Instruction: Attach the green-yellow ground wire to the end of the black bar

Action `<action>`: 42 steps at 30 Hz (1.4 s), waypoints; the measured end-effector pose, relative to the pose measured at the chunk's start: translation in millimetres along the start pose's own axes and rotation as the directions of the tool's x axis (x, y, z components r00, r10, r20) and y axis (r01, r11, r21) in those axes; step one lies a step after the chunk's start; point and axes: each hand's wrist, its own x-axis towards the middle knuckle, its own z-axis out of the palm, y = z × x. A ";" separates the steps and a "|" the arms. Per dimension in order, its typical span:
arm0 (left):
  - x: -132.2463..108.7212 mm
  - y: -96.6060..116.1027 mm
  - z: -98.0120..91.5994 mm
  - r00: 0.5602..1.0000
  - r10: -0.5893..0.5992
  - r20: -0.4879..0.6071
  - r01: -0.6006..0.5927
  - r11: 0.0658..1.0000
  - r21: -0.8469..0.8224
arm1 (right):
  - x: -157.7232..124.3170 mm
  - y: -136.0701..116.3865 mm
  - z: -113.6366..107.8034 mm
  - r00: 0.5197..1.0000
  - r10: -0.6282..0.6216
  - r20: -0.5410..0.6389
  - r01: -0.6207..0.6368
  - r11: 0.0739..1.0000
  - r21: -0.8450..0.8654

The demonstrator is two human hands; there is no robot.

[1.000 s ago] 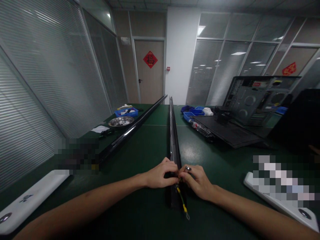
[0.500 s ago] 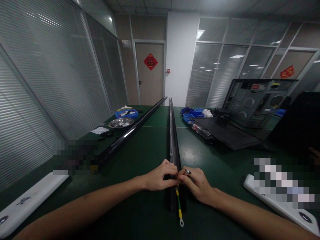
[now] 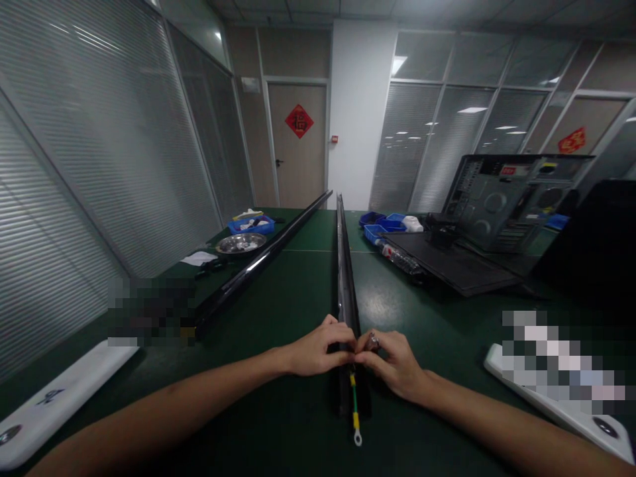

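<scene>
A long black rail (image 3: 348, 298) stretches away from me along the middle of the green table. At its near end, my left hand (image 3: 322, 348) and my right hand (image 3: 392, 364) meet, both closed in a pinch with fingertips touching. From under the fingertips hangs a yellow-green ground wire (image 3: 354, 397) with a metal ring terminal (image 3: 358, 437) at its free end. Its upper end runs into the pinch of my right hand and is hidden there. What the left fingertips grip is covered. My right hand wears a ring (image 3: 372, 340).
A second black rail (image 3: 258, 262) lies to the left. Beyond it are a metal bowl (image 3: 242, 244) and a blue bin (image 3: 251, 225). At right are blue trays (image 3: 376, 233), a black panel (image 3: 462, 265) and a computer case (image 3: 497, 205). White chair armrests (image 3: 64, 397) flank me.
The wire's free end has swung slightly left and up. My right fingertips have shifted a little at the pinch; both hands stay at the rail's near end.
</scene>
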 end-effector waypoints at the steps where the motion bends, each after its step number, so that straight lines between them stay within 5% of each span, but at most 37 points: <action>1: 0.1 0.0 -0.2 1.000 -0.002 0.002 0.002 1.000 -0.004 | 0.3 -0.5 0.0 1.000 -0.006 0.002 0.006 1.000 -0.004; 34: -2.2 -3.7 0.5 0.999 0.030 -0.022 -0.030 1.000 0.002 | 4.9 -6.5 -2.4 0.996 -0.033 0.088 0.030 0.999 0.034; 42: -1.0 2.2 -1.8 0.998 0.041 -0.040 -0.042 0.999 -0.008 | 0.6 -1.8 -1.8 0.999 -0.038 0.027 0.037 0.999 0.036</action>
